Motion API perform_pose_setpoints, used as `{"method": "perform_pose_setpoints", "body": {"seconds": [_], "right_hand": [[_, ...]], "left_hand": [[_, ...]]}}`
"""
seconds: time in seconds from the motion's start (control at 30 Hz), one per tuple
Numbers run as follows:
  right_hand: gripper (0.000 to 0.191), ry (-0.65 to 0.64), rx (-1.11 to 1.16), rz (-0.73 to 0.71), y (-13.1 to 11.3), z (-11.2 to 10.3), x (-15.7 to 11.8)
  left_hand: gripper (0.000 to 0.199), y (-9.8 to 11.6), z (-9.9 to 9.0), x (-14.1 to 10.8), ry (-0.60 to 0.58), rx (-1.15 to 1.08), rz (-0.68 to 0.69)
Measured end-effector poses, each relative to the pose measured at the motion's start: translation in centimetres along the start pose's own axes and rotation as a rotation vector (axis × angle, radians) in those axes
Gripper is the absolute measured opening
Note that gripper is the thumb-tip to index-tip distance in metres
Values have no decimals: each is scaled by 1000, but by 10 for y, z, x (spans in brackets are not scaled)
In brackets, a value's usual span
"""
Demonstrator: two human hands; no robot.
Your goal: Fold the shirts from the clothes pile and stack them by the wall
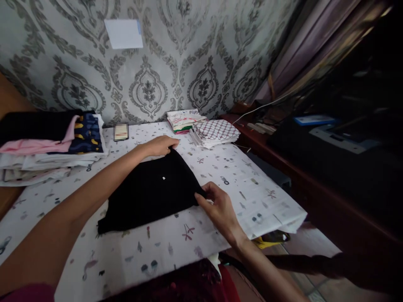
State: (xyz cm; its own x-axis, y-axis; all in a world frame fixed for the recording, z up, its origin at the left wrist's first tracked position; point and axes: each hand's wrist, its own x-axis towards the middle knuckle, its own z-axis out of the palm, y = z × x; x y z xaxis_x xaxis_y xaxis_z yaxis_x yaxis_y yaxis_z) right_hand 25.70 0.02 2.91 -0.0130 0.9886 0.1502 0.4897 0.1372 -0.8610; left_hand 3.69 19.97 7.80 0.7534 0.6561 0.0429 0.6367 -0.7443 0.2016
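A black garment [147, 193] lies spread on the white patterned cloth that covers the table [201, 228]; a tiny white mark shows near its middle. My left hand [162, 146] reaches across to the garment's far corner and pinches it. At the near right corner, my right hand [217, 205] grips the edge between thumb and fingers. Between the two hands the garment's right edge runs fairly straight. Its exact kind cannot be made out.
On the left sits a stack of folded clothes [53, 144]. Near the wall are a small blurred card [121, 132], a pile of folded fabrics [182, 119] and a folded lattice-patterned cloth [215, 132]. A white cable [267, 105] crosses toward the dark furniture at right.
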Motion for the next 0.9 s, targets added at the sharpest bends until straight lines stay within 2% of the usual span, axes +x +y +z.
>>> {"method": "perform_pose_setpoints", "body": {"seconds": [0.1, 0.2, 0.3, 0.43, 0.6, 0.77, 0.9], "right_hand": [[10, 47, 33, -181, -31, 20, -10], [2, -11, 13, -354, -56, 54, -19], [8, -173, -103, -507, -71, 93, -23], [11, -369, -355, -693, -84, 134, -26], [12, -476, -551, -741, -96, 156, -29], [8, -510, -552, -770, -106, 170, -32], [6, -579, -552, -771, -109, 176, -32]], "left_hand": [[23, -11, -23, -46, 165, -78, -76], [29, -22, -32, -101, 270, -111, -199], [30, -32, -24, -151, 297, -122, -295], [28, -47, 4, -198, 359, -196, -404], [28, -56, 31, -223, 393, -233, -472], [26, -59, 37, -231, 452, -268, -469], [27, -61, 38, -239, 371, -173, -446]]}}
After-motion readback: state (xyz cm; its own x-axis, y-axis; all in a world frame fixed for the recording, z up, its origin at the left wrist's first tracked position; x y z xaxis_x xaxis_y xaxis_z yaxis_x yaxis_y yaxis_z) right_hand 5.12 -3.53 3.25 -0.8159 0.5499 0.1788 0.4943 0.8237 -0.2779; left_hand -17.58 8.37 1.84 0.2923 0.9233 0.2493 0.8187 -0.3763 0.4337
